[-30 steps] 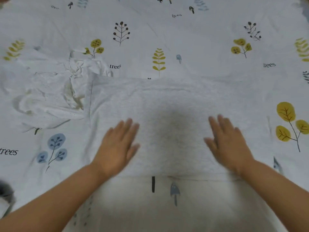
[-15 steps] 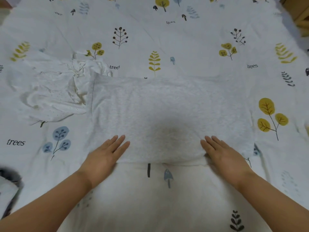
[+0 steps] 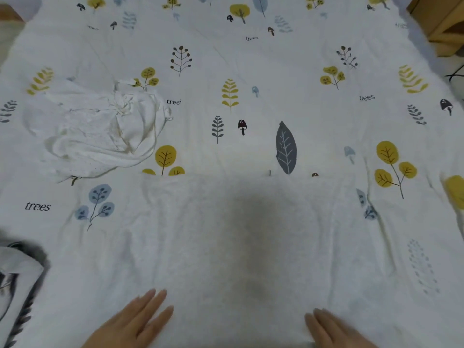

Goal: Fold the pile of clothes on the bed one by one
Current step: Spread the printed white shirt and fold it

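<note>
- Since half a second ago our two hands have slid toward us along the grey garment (image 3: pixel 251 234), and now only the fingers and part of each palm show at the bottom edge of the view; the garment also sits lower in the view than it did, and more of the printed sheet shows beyond it.
- Our left hand (image 3: pixel 135 322) lies flat at about 7 o'clock, fingers straight and close together, pointing toward 1 o'clock; it presses on the cloth and grips nothing.
- Our right hand (image 3: pixel 334 330) lies flat at about 5 o'clock, fingers straight and together, pointing toward 11 o'clock; it too rests open on the cloth with nothing held.
- The grey garment is spread flat under and between both hands, filling the lower middle of the view; its far edge runs straight across just below the centre, and a soft shadow darkens its middle.
- The bedsheet (image 3: pixel 276 71) beneath is white, printed with yellow trees, blue and grey leaves, small mushrooms and the word "trees".
- A crumpled white garment (image 3: pixel 100 131) lies on the sheet at about 10 o'clock, near the grey garment's far left corner but apart from it.
- At 8 o'clock, against the left edge, a piece of patterned white and dark cloth (image 3: pixel 17 285) is partly in view; we cannot tell what it is.
- At 1 o'clock, in the top right corner, a brown box-like thing (image 3: pixel 442 23) stands beyond the bed's edge.
</note>
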`<state>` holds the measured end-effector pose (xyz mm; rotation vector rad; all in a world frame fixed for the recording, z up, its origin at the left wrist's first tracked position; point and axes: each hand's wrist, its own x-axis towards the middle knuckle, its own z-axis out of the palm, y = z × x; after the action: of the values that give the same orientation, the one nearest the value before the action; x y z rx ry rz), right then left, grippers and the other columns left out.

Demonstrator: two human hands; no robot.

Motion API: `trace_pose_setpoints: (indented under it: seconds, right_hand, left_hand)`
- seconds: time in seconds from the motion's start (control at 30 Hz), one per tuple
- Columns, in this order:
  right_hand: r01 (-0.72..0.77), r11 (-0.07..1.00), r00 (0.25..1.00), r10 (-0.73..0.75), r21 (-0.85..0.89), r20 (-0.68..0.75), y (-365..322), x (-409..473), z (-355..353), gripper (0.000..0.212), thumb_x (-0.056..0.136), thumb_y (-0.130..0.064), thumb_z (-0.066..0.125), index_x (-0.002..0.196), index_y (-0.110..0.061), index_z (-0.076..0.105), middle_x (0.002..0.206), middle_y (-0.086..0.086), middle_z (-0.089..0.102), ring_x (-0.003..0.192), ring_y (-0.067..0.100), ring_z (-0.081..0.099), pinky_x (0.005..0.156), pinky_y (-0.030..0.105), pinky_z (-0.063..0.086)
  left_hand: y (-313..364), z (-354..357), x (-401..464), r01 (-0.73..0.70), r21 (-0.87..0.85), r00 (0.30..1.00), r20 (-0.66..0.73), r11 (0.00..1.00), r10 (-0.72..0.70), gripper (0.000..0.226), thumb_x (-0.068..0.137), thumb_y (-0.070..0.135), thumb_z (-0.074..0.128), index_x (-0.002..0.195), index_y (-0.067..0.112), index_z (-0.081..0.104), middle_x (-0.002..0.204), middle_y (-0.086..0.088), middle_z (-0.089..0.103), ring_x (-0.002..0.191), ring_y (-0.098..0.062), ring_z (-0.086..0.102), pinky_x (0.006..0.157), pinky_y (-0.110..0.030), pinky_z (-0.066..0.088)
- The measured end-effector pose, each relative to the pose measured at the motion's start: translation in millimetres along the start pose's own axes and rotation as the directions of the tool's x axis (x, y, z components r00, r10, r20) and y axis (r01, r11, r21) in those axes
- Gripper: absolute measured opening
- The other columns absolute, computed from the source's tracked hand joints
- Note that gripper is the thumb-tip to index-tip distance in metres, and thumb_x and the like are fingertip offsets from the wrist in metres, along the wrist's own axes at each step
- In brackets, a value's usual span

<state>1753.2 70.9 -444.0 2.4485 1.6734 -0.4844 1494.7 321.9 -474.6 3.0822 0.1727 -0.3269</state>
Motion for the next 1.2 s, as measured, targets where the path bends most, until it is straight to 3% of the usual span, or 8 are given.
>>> trace_pose_setpoints:
  seconds: [0.07, 0.17, 0.33, 0.5, 0.7, 0.8, 1.0, 1.2]
  right_hand:
    - [-0.009, 1.000, 0.999, 0.010, -0.006, 0.051, 1, -7, 11, 0.060, 0.101, -0.028, -0.001, 0.142, -0.003, 0.033, 0.148, 0.021, 0.031, 0.143, 0.005, 0.001, 0.110, 0.015, 0.006]
    - [-0.090, 0.980, 0.990, 0.108, 0.180, -0.095, -4, -2, 14, 0.067, 0.101, -0.037, 0.011, 0.101, -0.013, 0.074, 0.108, 0.009, 0.069, 0.142, 0.007, 0.009, 0.109, 0.024, 0.022]
    - [-0.363, 0.917, 0.932, 0.358, 0.165, 0.062, 15, 29, 12, 0.072, 0.097, -0.048, 0.002, 0.134, -0.012, 0.052, 0.137, 0.017, 0.049, 0.124, 0.038, 0.048, 0.095, 0.053, 0.041]
    - [-0.424, 0.903, 0.900, 0.413, 0.066, 0.137, 50, 30, 52, 0.084, 0.063, -0.060, -0.044, 0.139, -0.030, -0.026, 0.146, -0.001, -0.031, 0.135, 0.022, -0.029, 0.112, 0.040, -0.012]
    - [-0.694, 0.659, 0.690, 0.724, 0.288, 0.005, 54, 13, 44, 0.065, 0.094, -0.039, 0.045, 0.147, -0.012, 0.020, 0.140, 0.018, 0.036, 0.126, 0.032, 0.038, 0.097, 0.041, 0.037]
    - [-0.742, 0.562, 0.639, 0.757, 0.364, 0.133, 54, 0, 38, 0.058, 0.091, -0.035, 0.051, 0.139, -0.014, 0.026, 0.118, 0.014, 0.049, 0.101, 0.031, 0.051, 0.073, 0.036, 0.040]
    - [-0.778, 0.078, 0.501, 0.675, 0.623, 0.541, 65, -11, 26, 0.039, 0.077, -0.029, 0.072, 0.101, -0.001, 0.062, 0.100, 0.012, 0.069, 0.091, 0.027, 0.064, 0.084, 0.036, 0.051]
    - [-0.635, 0.346, 0.661, 0.706, 0.690, 0.254, 11, 2, -28, 0.016, 0.077, -0.019, 0.062, 0.079, -0.012, 0.048, 0.075, 0.004, 0.062, 0.073, 0.025, 0.060, 0.062, 0.033, 0.042]
  left_hand:
    - [5, 8, -9, -0.032, 0.023, 0.999, 0.021, 0.999, 0.031, 0.048, 0.103, 0.011, 0.013, 0.148, 0.030, 0.011, 0.143, -0.001, 0.044, 0.101, -0.024, 0.066, 0.113, -0.032, -0.011]
    - [16, 12, 4, 0.065, -0.102, 0.998, 0.014, 0.993, -0.064, 0.040, 0.101, 0.035, 0.020, 0.138, 0.030, 0.036, 0.149, -0.002, 0.037, 0.117, -0.026, 0.056, 0.114, -0.034, 0.001]
    - [27, 5, 65, 0.163, -0.173, 0.986, 0.065, 0.971, -0.154, 0.057, 0.095, 0.048, 0.024, 0.138, 0.017, 0.046, 0.147, -0.011, 0.037, 0.136, -0.031, 0.032, 0.109, -0.042, 0.015]
    - [30, 12, 99, 0.248, -0.084, 0.957, 0.176, 0.965, -0.231, 0.068, 0.097, 0.049, 0.004, 0.133, 0.016, 0.050, 0.139, -0.011, 0.047, 0.125, -0.037, 0.046, 0.109, -0.040, 0.009]
    - [62, 9, 118, 0.375, -0.122, 0.921, 0.163, 0.919, -0.354, 0.070, 0.097, 0.047, 0.005, 0.133, 0.007, 0.050, 0.138, -0.019, 0.047, 0.127, -0.037, 0.040, 0.096, -0.054, 0.035]
    - [80, 7, 130, 0.259, -0.133, 0.960, 0.144, 0.957, -0.240, 0.057, 0.092, 0.041, 0.025, 0.131, 0.009, 0.053, 0.138, -0.018, 0.048, 0.123, -0.037, 0.049, 0.094, -0.056, 0.039]
    - [91, 3, 139, 0.157, -0.196, 0.984, 0.114, 0.968, -0.137, 0.054, 0.076, 0.027, 0.061, 0.127, 0.009, 0.058, 0.135, -0.017, 0.051, 0.119, -0.038, 0.054, 0.091, -0.054, 0.044]
    - [77, -4, 136, 0.254, -0.473, 0.965, 0.189, 0.844, -0.184, 0.057, 0.098, 0.029, 0.039, 0.148, 0.023, 0.013, 0.156, 0.003, -0.006, 0.145, -0.014, 0.002, 0.114, -0.023, -0.001]
